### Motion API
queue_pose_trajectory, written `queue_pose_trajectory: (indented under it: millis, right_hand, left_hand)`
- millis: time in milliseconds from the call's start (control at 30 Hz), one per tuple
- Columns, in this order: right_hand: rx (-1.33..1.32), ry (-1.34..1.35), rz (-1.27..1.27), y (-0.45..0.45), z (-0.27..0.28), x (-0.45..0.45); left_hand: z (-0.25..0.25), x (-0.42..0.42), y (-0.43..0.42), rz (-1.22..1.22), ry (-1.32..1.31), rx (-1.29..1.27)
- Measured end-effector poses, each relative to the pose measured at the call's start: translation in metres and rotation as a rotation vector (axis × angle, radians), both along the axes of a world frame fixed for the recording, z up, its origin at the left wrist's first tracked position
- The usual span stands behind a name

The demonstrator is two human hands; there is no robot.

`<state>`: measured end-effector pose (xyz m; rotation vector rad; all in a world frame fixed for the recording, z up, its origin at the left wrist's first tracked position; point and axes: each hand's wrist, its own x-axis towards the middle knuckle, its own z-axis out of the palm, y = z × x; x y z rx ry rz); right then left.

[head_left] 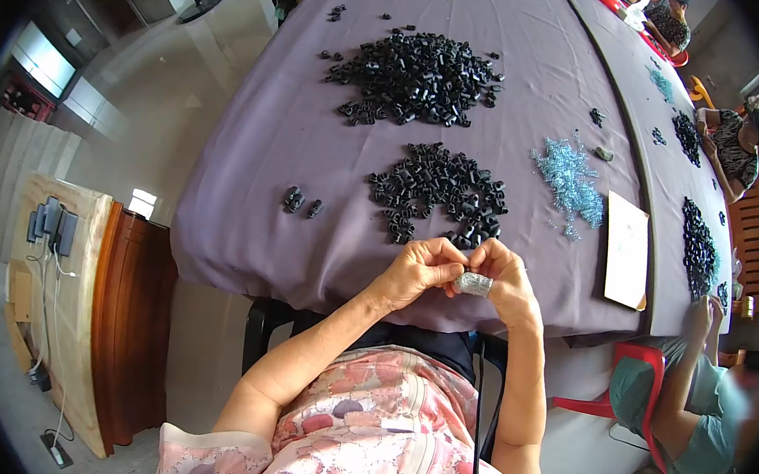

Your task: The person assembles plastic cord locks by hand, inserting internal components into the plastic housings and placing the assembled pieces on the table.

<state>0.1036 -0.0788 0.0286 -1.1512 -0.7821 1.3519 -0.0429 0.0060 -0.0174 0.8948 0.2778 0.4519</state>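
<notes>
My left hand [426, 266] and my right hand [503, 273] meet at the table's front edge, fingertips pinched together. Something small and dark seems to sit between them, mostly hidden by the fingers. A silvery grey wrap [474, 285] goes round the thumb of my right hand. Just beyond my fingers lies a pile of small black plastic parts [437, 188], shaped like short hollow pieces. Farther back is a bigger heap of the same black parts [419, 75]. To the right spreads a pile of thin bluish, shiny small pieces [571, 185], too fine to name.
A purple cloth [252, 156] covers the table. Several loose black parts [298, 201] lie to the left. A pale board [626, 252] and a small stone-like lump [603, 154] lie at right. Co-workers sit along the right side, one on a red chair [598, 404].
</notes>
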Motion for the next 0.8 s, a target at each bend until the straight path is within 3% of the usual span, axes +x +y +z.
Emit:
queue_pose_trajectory:
  millis: [200, 300, 467, 700, 800]
  right_hand:
    - [0.064, -0.202, -0.066, 0.004, -0.006, -0.005]
    - [-0.014, -0.504, -0.247, 0.011, -0.001, 0.005]
    - [0.078, -0.954, -0.298, 0.041, 0.007, 0.027]
    - [0.186, -1.355, -0.271, 0.112, 0.0, 0.044]
    - [0.203, -1.41, -0.256, 0.137, -0.003, 0.044]
  left_hand:
    - [-0.004, -0.001, 0.0, 0.083, -0.118, -0.236]
    - [-0.003, -0.003, 0.0, 0.077, -0.143, -0.292]
    - [-0.005, -0.001, 0.0, 0.084, -0.154, -0.296]
    - [-0.005, -0.002, -0.001, 0.1, -0.151, -0.319]
    - [-0.006, -0.001, -0.001, 0.094, -0.149, -0.308]
